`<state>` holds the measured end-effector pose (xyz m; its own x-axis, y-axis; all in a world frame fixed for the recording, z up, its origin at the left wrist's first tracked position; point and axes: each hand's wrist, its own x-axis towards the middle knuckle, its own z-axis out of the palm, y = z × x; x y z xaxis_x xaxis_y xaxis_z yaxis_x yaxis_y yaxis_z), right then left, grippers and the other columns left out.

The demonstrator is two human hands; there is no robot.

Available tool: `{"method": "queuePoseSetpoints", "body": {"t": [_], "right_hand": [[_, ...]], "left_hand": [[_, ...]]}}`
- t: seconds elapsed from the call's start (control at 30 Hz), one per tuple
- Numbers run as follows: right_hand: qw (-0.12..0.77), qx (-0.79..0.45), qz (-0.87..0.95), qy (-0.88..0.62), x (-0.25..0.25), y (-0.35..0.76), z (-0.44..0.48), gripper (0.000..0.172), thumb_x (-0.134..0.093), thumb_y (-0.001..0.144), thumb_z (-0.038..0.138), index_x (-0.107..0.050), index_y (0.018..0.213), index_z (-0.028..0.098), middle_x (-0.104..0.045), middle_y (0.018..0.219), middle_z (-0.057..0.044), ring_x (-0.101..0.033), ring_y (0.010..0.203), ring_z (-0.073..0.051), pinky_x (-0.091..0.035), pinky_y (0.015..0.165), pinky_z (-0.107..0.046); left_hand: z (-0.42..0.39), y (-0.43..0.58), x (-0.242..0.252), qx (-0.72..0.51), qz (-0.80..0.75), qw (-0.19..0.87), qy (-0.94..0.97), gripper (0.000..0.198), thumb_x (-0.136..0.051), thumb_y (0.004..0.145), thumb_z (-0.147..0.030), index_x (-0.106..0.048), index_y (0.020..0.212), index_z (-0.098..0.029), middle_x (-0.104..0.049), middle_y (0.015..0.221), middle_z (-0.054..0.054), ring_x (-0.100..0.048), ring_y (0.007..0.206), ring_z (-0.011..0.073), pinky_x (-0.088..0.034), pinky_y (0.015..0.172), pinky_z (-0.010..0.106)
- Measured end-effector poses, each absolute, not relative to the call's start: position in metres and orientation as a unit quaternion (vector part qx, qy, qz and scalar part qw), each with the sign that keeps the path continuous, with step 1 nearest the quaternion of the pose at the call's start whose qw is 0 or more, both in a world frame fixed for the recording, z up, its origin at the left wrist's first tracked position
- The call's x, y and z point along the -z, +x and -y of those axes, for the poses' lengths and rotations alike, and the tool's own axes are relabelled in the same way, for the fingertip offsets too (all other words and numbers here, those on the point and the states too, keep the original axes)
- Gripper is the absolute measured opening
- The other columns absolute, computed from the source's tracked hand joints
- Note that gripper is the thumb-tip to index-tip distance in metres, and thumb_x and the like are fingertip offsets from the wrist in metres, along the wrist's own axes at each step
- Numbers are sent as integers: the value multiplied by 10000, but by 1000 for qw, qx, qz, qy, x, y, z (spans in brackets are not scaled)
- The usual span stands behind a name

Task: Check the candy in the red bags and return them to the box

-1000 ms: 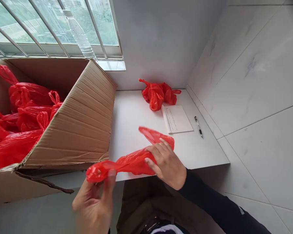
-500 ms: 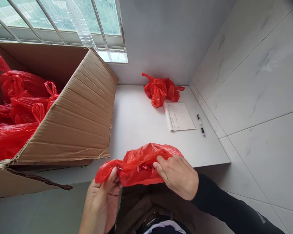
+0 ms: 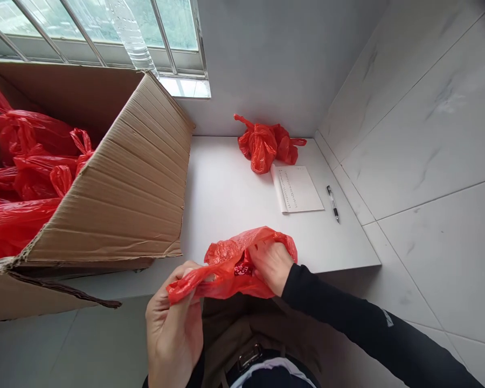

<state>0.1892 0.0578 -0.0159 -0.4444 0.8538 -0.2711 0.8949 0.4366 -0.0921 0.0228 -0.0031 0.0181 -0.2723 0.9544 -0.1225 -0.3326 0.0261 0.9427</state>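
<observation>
Left hand (image 3: 174, 326) pinches the red bag (image 3: 225, 283), stretched sideways with narrow end leftward; right hand (image 3: 274, 265) dips inside, its grip I cannot tell.

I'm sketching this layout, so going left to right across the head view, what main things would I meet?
Cardboard box → left hand → opened red bag → notebook → pen.

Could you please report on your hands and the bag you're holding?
Left hand gripping red bag; right hand inside it; dark item partly showing; cardboard box at left.
</observation>
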Motion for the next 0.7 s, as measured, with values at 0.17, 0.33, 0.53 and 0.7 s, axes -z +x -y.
{"method": "queuePoseSetpoints", "body": {"t": [0.17,0.33,0.53,0.7], "right_hand": [[65,152,-837,521,14,219,-67,160,-477,897,129,-631,858,155,-689,770,-101,-643,680,-230,-374,576,-319],[7,234,-806,544,0,241,-79,307,-343,976,198,-557,756,204,-587,642,-2,-531,557,-148,-395,615,-305],[-73,307,-768,557,-4,244,-84,346,-416,922,145,-346,599,248,-401,505,49,-371,451,-121,-342,576,-312],[-134,308,-763,551,4,245,-82,371,-470,804,44,-295,558,259,-382,464,55,-328,414,-103,-291,483,-288]], "left_hand": [[3,23,-29,-630,-486,536,282,129,-708,774,-329,-721,694,-229,-602,718,23,-562,754,173,-515,685,269],[-1,24,-32,-591,-458,598,288,65,-702,775,-295,-695,786,-231,-506,581,-18,-455,563,119,-456,569,257],[-3,27,-24,-584,-482,593,274,261,-718,771,-310,-717,1028,-261,-566,599,-23,-460,528,102,-423,506,224],[-5,29,-24,-592,-482,586,272,282,-738,758,-309,-717,1033,-251,-639,669,-7,-508,558,107,-445,512,214]]}}
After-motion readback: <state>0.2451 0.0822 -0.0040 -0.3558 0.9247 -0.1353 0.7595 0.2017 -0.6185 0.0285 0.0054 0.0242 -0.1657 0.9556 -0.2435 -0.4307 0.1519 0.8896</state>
